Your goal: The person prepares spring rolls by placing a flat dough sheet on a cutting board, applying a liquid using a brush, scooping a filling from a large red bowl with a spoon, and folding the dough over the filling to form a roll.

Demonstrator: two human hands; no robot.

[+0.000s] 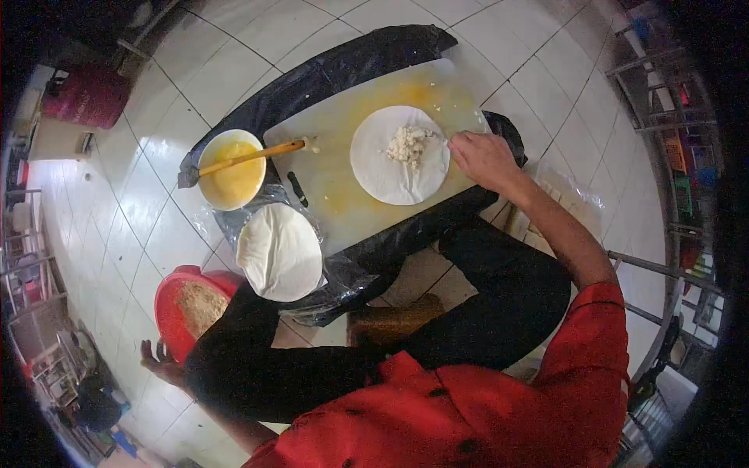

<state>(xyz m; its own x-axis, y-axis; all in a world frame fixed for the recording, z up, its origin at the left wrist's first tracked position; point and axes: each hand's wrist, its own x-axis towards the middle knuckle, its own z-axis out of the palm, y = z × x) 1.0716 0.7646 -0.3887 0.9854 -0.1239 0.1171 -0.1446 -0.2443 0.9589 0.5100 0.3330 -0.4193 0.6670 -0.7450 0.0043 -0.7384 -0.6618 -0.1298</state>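
On the pale cutting board (335,168) lies a round white wrapper sheet (382,179) with a heap of crumbly whitish filling (407,147) near its middle. My right hand (485,158) is closed at the wrapper's right edge, pinching what looks like a spoon, its metal end reaching into the filling. Down at the left, my left hand (162,363) hangs beside the red basin (165,308), fingers spread and holding nothing. More filling (203,306) is in that basin. A stack of round wrappers (281,253) rests on plastic at the board's near left corner.
A white bowl of yellow liquid (238,183) stands left of the board, a wooden-handled brush (257,156) across its rim. A black-handled knife (297,189) lies on the board's left part. A clear plastic package (558,199) is on the tiled floor at right.
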